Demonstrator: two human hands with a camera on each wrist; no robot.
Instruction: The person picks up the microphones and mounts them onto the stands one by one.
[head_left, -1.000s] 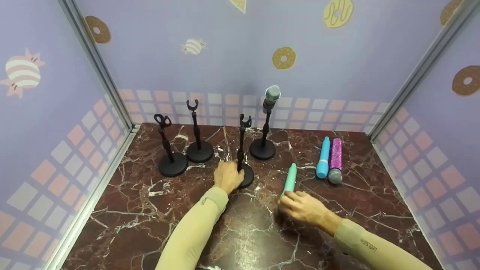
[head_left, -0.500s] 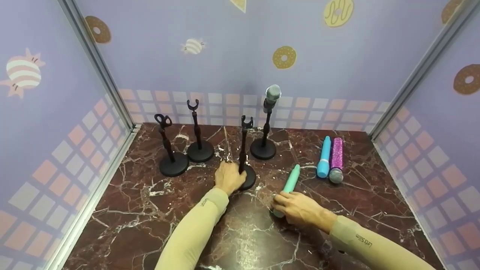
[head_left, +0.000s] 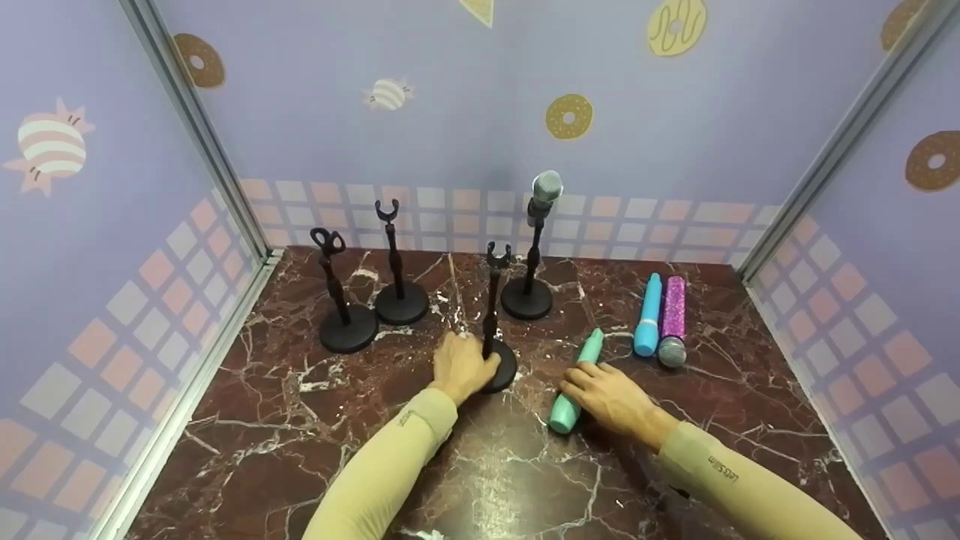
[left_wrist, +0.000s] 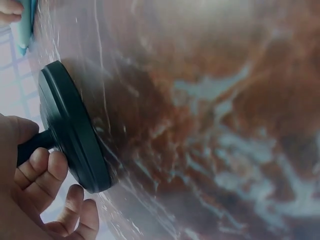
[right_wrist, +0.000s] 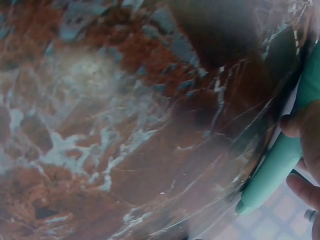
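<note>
Your left hand (head_left: 460, 366) is gripping a stand (head_left: 505, 369) and your right hand (head_left: 613, 395) a green mic (head_left: 565, 413), a pink mic (head_left: 674, 313) lying farther right.

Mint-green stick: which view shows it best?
Head: both ends of the mint-green stick show, only its middle covered by the right hand. Right wrist has the narrow end, but the frame edge crops the body; left wrist, just a small stretch, top left.
</note>
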